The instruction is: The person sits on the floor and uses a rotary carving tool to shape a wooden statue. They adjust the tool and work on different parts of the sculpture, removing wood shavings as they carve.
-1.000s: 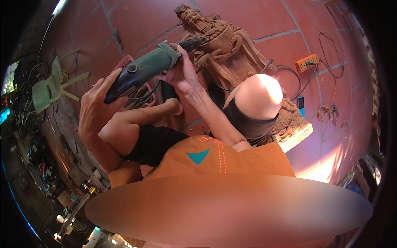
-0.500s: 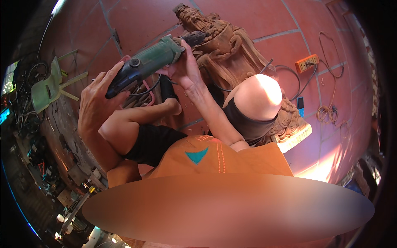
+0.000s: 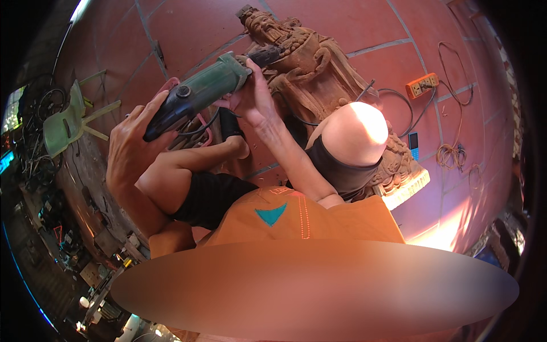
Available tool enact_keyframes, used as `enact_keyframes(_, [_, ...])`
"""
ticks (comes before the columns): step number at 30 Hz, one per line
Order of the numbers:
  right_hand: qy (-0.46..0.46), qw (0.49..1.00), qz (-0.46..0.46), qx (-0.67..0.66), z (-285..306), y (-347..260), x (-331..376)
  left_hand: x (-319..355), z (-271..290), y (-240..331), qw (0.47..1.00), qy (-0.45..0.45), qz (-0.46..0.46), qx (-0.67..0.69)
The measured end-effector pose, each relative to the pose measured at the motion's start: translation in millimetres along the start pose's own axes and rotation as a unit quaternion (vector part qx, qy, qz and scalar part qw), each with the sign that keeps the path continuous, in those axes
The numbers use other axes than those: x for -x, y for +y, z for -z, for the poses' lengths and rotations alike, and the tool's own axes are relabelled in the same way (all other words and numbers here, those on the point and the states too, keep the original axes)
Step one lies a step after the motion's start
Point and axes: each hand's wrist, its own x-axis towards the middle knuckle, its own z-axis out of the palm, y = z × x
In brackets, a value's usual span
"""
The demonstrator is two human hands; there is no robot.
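Note:
A green and black electric power tool [image 3: 211,88] slants across the space before me, held in both hands. At its black rear end, my left hand [image 3: 132,137] is wrapped round the handle. My right hand [image 3: 255,98] grips the green front housing from below and the right. The tool's dark front end reaches the chest area of a carved wooden statue [image 3: 313,74] of a bearded figure lying on the floor; whether it touches is hard to tell. My right knee hides part of the statue, whose carved base [image 3: 407,179] shows beyond it.
An orange power strip [image 3: 422,85] with a plugged-in cord lies on the red tiled floor [image 3: 188,28]. Near it are a blue phone [image 3: 413,146] and a coiled brown cable [image 3: 450,157]. A pale green plastic chair [image 3: 64,122] and tangled cables are at the left.
The tool and both hands have shifted very slightly to the left and toward me. The statue lies in the same place, and both hands keep their grip.

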Motion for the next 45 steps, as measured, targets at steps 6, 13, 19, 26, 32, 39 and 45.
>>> enact_keyframes(6, [-0.004,1.000,-0.008,-0.008,-1.8,-0.7,1.3,0.6,3.0,4.5,1.000,-0.001,0.003,0.002])
enact_keyframes(13, [-0.006,1.000,0.004,0.000,-3.6,-0.5,3.4,0.9,6.3,6.5,0.999,-0.020,0.031,0.011])
enact_keyframes(19, [-0.001,1.000,0.003,-0.007,-5.7,-0.3,6.6,1.7,5.0,7.1,1.000,-0.007,0.017,0.011])
enact_keyframes(26, [0.004,1.000,0.012,-0.002,-5.6,0.0,12.3,2.0,4.4,7.1,1.000,-0.002,-0.004,0.008])
enact_keyframes(32, [0.004,1.000,0.009,0.006,-7.6,-1.8,13.0,2.9,4.6,9.5,1.000,0.004,0.004,0.005])
enact_keyframes(39, [0.006,1.000,0.024,0.015,-6.4,-7.8,9.2,-0.9,4.5,11.9,0.999,-0.022,0.035,0.012])
enact_keyframes(45, [-0.001,1.000,0.024,0.008,-0.6,-11.1,4.3,-7.2,-0.9,9.3,1.000,-0.005,-0.002,0.005])
